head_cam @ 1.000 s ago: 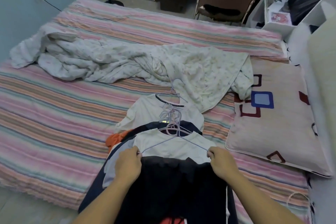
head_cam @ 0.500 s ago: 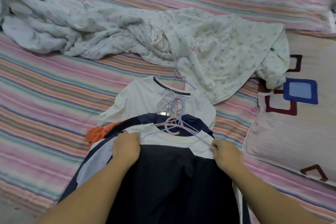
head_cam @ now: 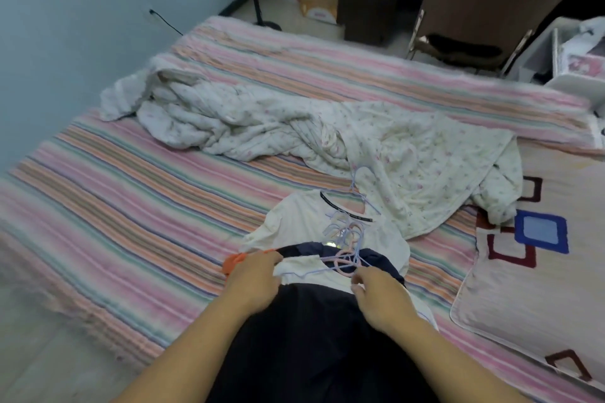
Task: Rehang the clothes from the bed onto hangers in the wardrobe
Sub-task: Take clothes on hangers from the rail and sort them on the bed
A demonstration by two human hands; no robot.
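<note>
A pile of clothes on hangers lies at the near edge of the striped bed (head_cam: 131, 206). On top is a dark navy garment (head_cam: 314, 347) with a white top (head_cam: 304, 268) under it. Farther back lies a cream shirt with a black collar band (head_cam: 294, 219), and an orange piece (head_cam: 233, 262) peeks out at the left. Thin lilac and pink hangers (head_cam: 347, 258) bunch together above the pile. My left hand (head_cam: 253, 281) grips the cloth at the left shoulder. My right hand (head_cam: 376, 294) pinches a lilac hanger wire near the hooks.
A crumpled white floral quilt (head_cam: 294, 134) sprawls across the bed's middle. A pillow with square patterns (head_cam: 537, 288) lies at the right. Beyond the bed stand a brown chair (head_cam: 484, 10), a dark cabinet, boxes and a white storage bin (head_cam: 576, 52).
My right hand has moved inward from the right shoulder of the top garment to the hanger wires near the hooks. My left hand stays at the left shoulder. The camera has tilted up.
</note>
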